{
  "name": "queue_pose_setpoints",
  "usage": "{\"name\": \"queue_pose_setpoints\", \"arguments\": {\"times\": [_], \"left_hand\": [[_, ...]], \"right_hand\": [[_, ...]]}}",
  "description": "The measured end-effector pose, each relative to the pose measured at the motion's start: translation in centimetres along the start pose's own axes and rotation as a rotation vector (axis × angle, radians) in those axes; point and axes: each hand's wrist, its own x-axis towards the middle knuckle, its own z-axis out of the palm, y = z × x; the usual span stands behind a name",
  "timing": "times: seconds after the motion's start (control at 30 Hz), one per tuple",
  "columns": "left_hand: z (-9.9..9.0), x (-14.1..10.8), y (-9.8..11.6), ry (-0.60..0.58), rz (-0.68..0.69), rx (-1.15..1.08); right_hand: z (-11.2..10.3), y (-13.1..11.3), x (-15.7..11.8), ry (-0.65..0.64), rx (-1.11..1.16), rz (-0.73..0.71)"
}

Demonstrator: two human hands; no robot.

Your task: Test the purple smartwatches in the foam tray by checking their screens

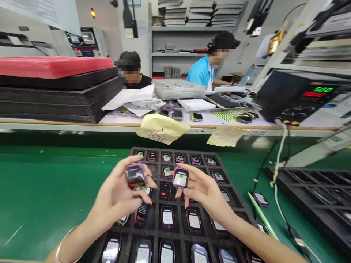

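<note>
My left hand (120, 193) is closed around a purple-edged smartwatch body (136, 176), whose dark screen shows a red and green strip at the bottom. Between the thumb and fingers of my right hand (201, 186) is a second smartwatch body (181, 178), its lit screen white with a green patch. Both are held above a black foam tray (179, 202) divided into square pockets. Many pockets hold similar watch bodies, such as a lit one (167, 217) below my hands. My hands and forearms hide part of the tray.
A green mat (49, 190) covers the bench. At right lie another black tray (309, 190), a single watch (261, 199), a green stick (263, 215) and cables. A shelf ahead carries stacked foam (55, 91), papers and a power supply (301, 96). Two people sit beyond.
</note>
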Motion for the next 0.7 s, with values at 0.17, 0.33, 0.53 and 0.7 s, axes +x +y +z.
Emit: {"name": "queue_pose_setpoints", "arguments": {"times": [0.17,0.33,0.53,0.7], "left_hand": [[2.1,3.1,-2.9,-0.147,-0.132,-0.067],[2.2,3.3,-5.0,-0.179,-0.152,-0.053],[2.2,2.8,-5.0,-0.236,-0.078,-0.08],[2.2,2.9,-5.1,-0.189,-0.08,-0.064]], "right_hand": [[-0.5,0.4,-0.3,0.019,-0.008,-0.02],[-0.6,0.6,0.0,0.108,-0.087,-0.041],[-1.1,1.1,0.4,0.209,-0.205,-0.011],[-1.5,0.9,0.4,0.165,-0.166,-0.008]]}}
